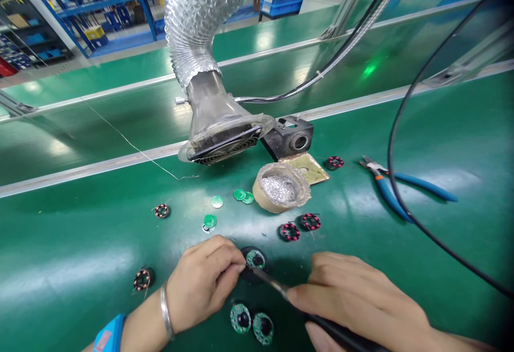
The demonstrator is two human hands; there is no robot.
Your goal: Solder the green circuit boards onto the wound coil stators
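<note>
My left hand (204,282) pinches the edge of a round black coil part with a green circuit disc (256,260) on the green bench. My right hand (361,298) grips a soldering iron (277,285) like a pen, its metal tip resting at that disc. Two more finished discs (251,323) lie just below, between my wrists. A silver bracelet and a blue band sit on my left wrist.
A fume extractor hood (223,137) on a foil hose hangs over the bench. Nearby are a solder-dross pot (281,187), a black iron stand with sponge (291,139), loose green discs (217,202), several copper coils (299,226), blue-handled pliers (395,186) and a black cable (401,202).
</note>
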